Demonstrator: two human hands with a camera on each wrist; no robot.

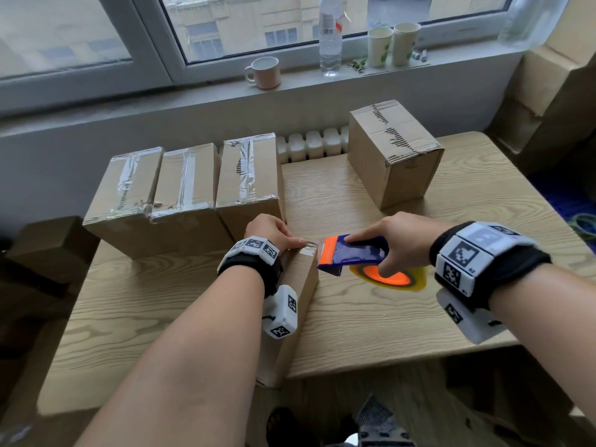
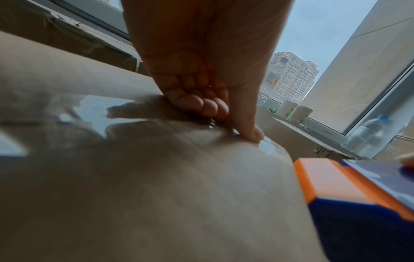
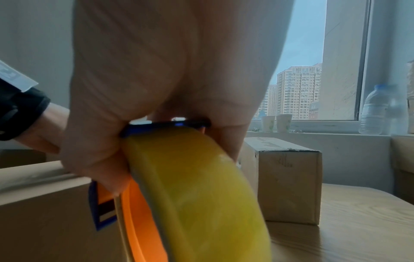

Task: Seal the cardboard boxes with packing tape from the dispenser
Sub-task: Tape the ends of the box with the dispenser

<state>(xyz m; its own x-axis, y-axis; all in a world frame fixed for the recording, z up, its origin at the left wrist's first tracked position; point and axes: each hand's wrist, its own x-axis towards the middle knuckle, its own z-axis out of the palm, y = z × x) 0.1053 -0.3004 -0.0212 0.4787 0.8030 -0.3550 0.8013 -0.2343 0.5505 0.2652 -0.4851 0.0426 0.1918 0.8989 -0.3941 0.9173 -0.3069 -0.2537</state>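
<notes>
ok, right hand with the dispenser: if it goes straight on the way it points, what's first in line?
Probably the near box, at its taped top corner by the left hand. The right hand aims the tape dispenser, orange end first, at it; gap looks small, depth unclear.

Overcast daylight through the window (image 1: 245, 24), soft and even | shadows faint | sky glare on tape (image 2: 94, 109) | wrist views blurred, foreground unfocused | head view bowed at edges

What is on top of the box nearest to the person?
Clear tape lies at the far corner of the box, pressed down by the thumb of the left hand. In the head view the wrist and arm cover most of the top, hiding the seam.
</notes>
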